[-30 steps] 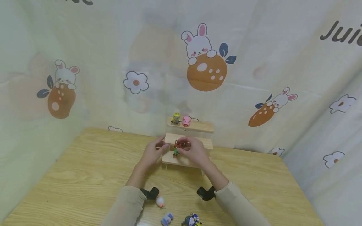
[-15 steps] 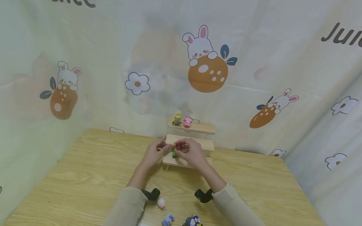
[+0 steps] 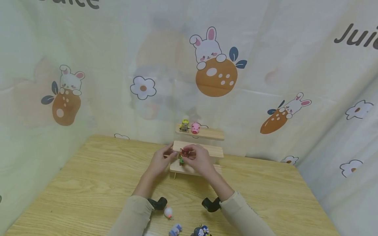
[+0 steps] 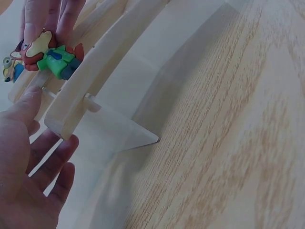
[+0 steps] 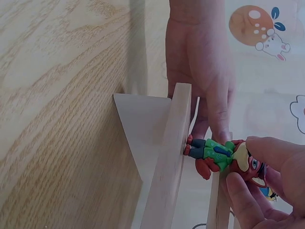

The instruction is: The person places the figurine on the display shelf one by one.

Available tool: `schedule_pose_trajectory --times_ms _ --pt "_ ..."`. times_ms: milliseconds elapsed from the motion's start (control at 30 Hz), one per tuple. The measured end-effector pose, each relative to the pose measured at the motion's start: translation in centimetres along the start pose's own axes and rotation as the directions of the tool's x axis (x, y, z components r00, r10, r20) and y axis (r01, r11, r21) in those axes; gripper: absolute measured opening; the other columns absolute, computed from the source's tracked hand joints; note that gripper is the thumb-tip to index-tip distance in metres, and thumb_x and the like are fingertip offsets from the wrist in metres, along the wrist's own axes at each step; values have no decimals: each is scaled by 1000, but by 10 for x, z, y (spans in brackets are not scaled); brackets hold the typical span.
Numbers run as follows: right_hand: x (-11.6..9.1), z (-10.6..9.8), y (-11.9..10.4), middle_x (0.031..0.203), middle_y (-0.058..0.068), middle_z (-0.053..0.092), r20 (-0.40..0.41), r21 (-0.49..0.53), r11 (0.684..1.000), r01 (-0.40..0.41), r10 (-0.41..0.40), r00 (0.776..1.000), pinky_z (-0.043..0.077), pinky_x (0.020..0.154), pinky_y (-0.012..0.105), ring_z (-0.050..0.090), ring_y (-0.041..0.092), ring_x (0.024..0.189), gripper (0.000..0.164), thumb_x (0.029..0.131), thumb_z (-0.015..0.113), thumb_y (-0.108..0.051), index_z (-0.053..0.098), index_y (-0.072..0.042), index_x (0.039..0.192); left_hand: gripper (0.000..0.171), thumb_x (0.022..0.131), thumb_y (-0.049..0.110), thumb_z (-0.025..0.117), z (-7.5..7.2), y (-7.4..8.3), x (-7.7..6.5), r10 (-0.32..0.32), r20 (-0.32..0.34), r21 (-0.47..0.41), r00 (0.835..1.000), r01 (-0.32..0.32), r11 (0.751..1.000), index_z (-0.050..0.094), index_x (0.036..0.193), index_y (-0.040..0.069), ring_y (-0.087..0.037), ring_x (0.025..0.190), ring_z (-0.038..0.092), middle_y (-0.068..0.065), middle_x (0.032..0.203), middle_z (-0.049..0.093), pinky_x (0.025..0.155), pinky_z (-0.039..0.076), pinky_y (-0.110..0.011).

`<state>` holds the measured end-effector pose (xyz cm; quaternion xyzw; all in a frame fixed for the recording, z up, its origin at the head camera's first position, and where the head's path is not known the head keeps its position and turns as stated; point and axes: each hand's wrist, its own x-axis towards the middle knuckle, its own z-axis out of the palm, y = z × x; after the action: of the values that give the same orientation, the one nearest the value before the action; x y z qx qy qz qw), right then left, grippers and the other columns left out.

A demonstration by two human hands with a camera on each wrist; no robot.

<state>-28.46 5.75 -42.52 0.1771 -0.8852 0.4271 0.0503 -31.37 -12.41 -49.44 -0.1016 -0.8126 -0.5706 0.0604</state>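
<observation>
A small red-brown fox figurine (image 5: 221,153) in a green shirt and blue tie stands with its feet at the lowest board of a three-tier wooden display shelf (image 3: 189,168), near the left end. My right hand (image 3: 201,160) pinches the figurine's head between thumb and fingers. At the shelf's left end is my left hand (image 3: 160,160), its thumb on the inner side and its fingertips (image 4: 69,143) against the end of the lowest board. On the top board sit a yellow-topped figurine (image 3: 184,125) and a pink pig figurine (image 3: 195,128).
Toward the table's near edge lie a white round toy (image 3: 168,212), a blue-grey toy (image 3: 175,229) and a cluster of dark toys (image 3: 201,230). Clear side supports (image 4: 121,124) hold up the boards. A printed curtain (image 3: 165,59) hangs behind the wooden table (image 3: 97,183).
The figurine and my right hand have shifted slightly left along the lowest board. My left hand stays at the shelf's end.
</observation>
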Motion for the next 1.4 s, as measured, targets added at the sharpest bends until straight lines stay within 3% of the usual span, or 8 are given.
schedule_pose_trajectory --times_ms 1000,1400 --pt "0 0 -2 106 6 68 -28 -67 997 -26 24 999 58 76 27 69 18 89 32 79 78 -16 66 -10 108 58 92 36 61 0 -2 0 16 12 -13 1000 -16 1000 41 144 21 -18 100 62 -2 111 69 89 51 -37" --pt "0 -1 -2 108 6 66 -21 -86 996 16 -17 1000 58 76 27 69 18 89 35 79 78 -17 65 -10 111 57 92 34 60 -1 -1 0 17 19 -14 1000 -17 1000 41 144 20 -19 102 63 -2 111 69 90 52 -37"
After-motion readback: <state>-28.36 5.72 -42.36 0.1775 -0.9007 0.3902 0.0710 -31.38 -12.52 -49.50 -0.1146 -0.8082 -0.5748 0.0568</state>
